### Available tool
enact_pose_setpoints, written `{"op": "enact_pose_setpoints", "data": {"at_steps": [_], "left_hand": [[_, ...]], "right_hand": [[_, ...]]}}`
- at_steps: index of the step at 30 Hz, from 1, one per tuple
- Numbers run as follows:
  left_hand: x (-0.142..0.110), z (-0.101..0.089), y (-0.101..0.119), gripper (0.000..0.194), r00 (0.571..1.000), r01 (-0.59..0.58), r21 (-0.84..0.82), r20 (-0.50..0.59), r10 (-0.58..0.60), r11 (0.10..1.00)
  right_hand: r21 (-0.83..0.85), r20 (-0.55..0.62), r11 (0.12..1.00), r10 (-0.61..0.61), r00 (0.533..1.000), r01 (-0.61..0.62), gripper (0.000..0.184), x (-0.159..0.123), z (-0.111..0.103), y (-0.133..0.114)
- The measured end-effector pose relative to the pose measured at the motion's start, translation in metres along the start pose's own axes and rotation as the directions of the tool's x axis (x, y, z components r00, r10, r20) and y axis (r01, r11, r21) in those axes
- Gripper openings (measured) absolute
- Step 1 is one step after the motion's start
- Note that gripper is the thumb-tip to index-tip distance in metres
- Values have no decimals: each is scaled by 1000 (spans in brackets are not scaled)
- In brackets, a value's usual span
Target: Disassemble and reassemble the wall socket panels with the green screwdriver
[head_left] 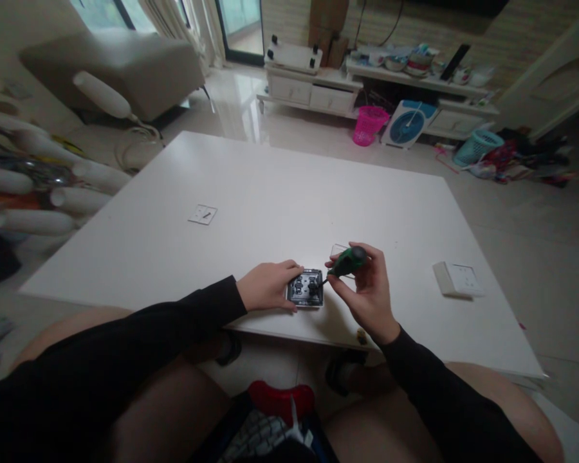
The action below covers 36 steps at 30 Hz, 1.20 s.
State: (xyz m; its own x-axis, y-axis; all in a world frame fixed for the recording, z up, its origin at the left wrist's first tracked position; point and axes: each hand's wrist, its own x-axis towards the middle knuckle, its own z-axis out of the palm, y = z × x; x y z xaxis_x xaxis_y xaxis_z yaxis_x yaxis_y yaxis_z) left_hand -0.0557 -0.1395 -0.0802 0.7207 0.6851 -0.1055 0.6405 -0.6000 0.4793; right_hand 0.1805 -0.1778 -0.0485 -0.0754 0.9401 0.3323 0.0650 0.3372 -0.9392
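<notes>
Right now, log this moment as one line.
left hand: holding black square fitting | right hand: gripping green screwdriver, tip at fitting | white table: white plate left, white box right

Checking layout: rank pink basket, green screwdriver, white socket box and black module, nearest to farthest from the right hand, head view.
1. Green screwdriver: in the right hand.
2. Black module: to its left.
3. White socket box: right, on table.
4. Pink basket: floor beyond table.
</notes>
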Motion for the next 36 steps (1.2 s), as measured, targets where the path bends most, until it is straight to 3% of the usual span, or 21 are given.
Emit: {"op": "enact_pose_setpoints", "data": {"at_steps": [3,9,14,19,27,33,36], "left_hand": [[0,1,-1,88,1000,-4,9,-7,4,1000],[-1,0,1,86,1000,3,20,-11,-3,1000],[-1,0,1,87,1000,5,16,-19,-5,1000],[-1,2,0,86,999,-9,23,-31,10,1000],[0,4,-3,86,999,-12,21,-32,13,1000],[0,3,-2,83,999,-21,18,-43,22,1000],[0,2,0,82,999,-9,29,-33,10,1000]], "right_hand": [[2,-60,1000,12,998,-12,61,0,0,1],[46,-29,999,20,999,-19,50,0,1,-1],[57,-95,998,17,995,-12,54,1,1,0],[45,-58,999,22,998,-19,47,0,0,-1],[36,-110,997,65,992,-62,55,1,2,-1],[33,-47,994,109,993,-107,37,-1,1,-3],[38,-72,994,107,992,-104,40,-1,1,-1]]}}
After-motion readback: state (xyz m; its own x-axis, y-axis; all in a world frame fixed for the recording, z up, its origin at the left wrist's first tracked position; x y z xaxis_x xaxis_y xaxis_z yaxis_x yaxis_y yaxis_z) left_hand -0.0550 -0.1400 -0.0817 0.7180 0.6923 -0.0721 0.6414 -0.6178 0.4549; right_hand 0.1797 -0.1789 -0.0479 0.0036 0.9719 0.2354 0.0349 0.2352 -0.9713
